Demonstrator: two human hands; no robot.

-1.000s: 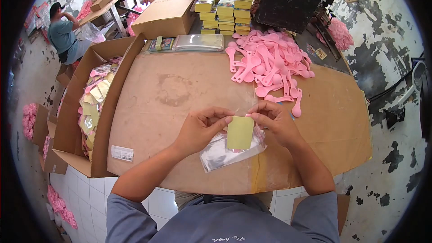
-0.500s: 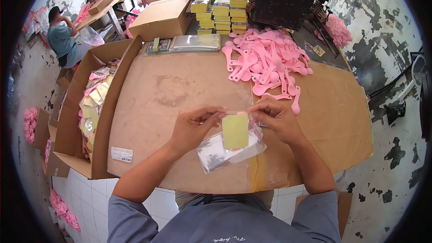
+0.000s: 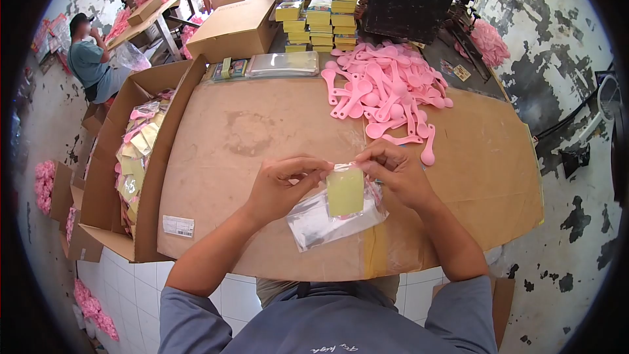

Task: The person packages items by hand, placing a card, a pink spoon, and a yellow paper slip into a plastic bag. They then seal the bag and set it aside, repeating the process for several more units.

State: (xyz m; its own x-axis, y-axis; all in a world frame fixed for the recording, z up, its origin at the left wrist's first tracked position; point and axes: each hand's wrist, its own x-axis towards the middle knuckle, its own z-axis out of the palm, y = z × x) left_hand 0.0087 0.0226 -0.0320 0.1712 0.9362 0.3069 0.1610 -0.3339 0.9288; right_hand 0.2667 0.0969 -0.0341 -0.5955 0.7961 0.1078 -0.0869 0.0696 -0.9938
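Note:
A small clear plastic bag point(image 3: 345, 191) with a yellow-green card inside is held up between my two hands; a hint of pink shows at its lower edge. My left hand point(image 3: 293, 177) pinches the bag's top left corner. At the top right corner, the thumb and fingers of my right hand point(image 3: 393, 169) are closed on it. Under the held bag lie flat clear plastic bags point(image 3: 311, 223) on the cardboard-covered table point(image 3: 229, 177). Beyond my right hand is a heap of pink plastic measuring spoons point(image 3: 386, 85).
An open carton point(image 3: 177, 137) of filled bags stands at the left. Clear bag packs point(image 3: 282, 63), a closed box point(image 3: 236, 26) and stacked yellow cards point(image 3: 319, 23) line the back. A dark metal box point(image 3: 413, 0) stands behind the spoons. A seated person point(image 3: 92, 62) is far left.
Both hands have come slightly closer together at the bag's top edge. The card now sits behind the plastic film, a little further right.

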